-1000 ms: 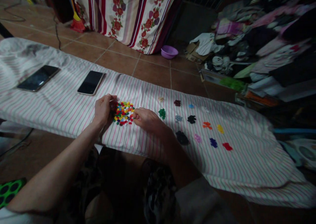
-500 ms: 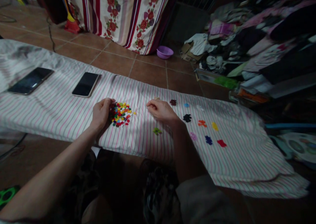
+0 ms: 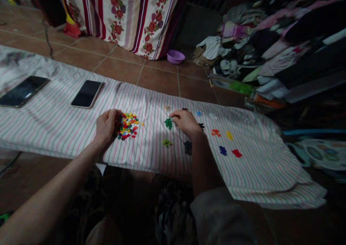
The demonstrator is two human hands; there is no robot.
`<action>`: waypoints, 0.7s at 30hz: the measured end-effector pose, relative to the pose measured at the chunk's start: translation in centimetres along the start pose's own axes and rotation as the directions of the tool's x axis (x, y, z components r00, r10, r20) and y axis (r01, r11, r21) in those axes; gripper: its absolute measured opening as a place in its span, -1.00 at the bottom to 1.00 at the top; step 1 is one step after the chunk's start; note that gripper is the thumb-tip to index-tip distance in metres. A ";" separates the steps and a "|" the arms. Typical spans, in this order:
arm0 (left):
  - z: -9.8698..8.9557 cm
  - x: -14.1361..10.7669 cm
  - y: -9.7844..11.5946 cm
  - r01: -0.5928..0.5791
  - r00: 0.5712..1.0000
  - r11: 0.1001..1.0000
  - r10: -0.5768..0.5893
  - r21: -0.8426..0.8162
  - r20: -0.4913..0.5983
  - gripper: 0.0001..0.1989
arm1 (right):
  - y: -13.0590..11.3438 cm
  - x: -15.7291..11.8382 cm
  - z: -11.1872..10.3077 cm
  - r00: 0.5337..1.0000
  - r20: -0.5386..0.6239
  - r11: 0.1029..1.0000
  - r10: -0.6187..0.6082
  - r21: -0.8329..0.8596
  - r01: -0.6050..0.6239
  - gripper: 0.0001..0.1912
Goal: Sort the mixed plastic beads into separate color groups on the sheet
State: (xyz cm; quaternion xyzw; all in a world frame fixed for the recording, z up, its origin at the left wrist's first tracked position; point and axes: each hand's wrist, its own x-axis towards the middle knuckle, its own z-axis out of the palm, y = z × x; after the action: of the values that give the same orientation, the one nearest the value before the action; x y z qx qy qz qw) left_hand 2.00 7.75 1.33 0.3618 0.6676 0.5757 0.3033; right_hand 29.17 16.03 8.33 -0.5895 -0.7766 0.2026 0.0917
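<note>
My left hand [image 3: 106, 125] rests with curled fingers at the left edge of a mixed pile of small coloured pieces [image 3: 129, 127]; what its fingers hold, if anything, is hidden. My right hand [image 3: 186, 121] is pinched just right of a dark green cluster [image 3: 168, 123]; anything between its fingertips is too small to make out. A light green cluster [image 3: 167, 143] lies nearer me, a beige one [image 3: 167, 108] farther off. Right of my right hand are orange [image 3: 216, 132], yellow [image 3: 229, 135], dark blue [image 3: 223, 150], red [image 3: 237, 153] and light blue [image 3: 199, 113] clusters.
Two phones, one nearer [image 3: 87, 93] and one farther left [image 3: 23, 91], lie on the striped cloth [image 3: 140, 151]. Beyond it, a purple basin [image 3: 175, 57] stands on the tiled floor beside a flowered curtain [image 3: 129, 18]. Clothes are heaped at the right.
My right hand has shifted right relative to the clusters, uncovering the dark green one and partly covering the black one. My left hand stays by the pile. The view has moved slightly.
</note>
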 end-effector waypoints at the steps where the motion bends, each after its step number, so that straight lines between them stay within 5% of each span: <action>1: 0.0 0.1 -0.1 -0.005 1.000 1.000 0.005 -0.016 -0.011 -0.59 | 0.0 0.0 0.0 1.000 0.002 1.000 0.007 -0.007 -0.007 -0.69; 21: 0.2 0.2 0.0 0.063 0.996 0.994 -0.068 -0.089 -0.052 -0.57 | 0.3 0.1 0.8 0.999 0.039 0.998 0.003 0.062 -0.005 -0.74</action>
State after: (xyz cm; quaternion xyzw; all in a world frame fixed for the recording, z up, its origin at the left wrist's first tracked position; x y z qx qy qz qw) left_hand 2.09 8.00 1.34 0.3103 0.6614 0.6037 0.3190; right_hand 29.12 16.04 7.50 -0.5839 -0.7703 0.2383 0.0945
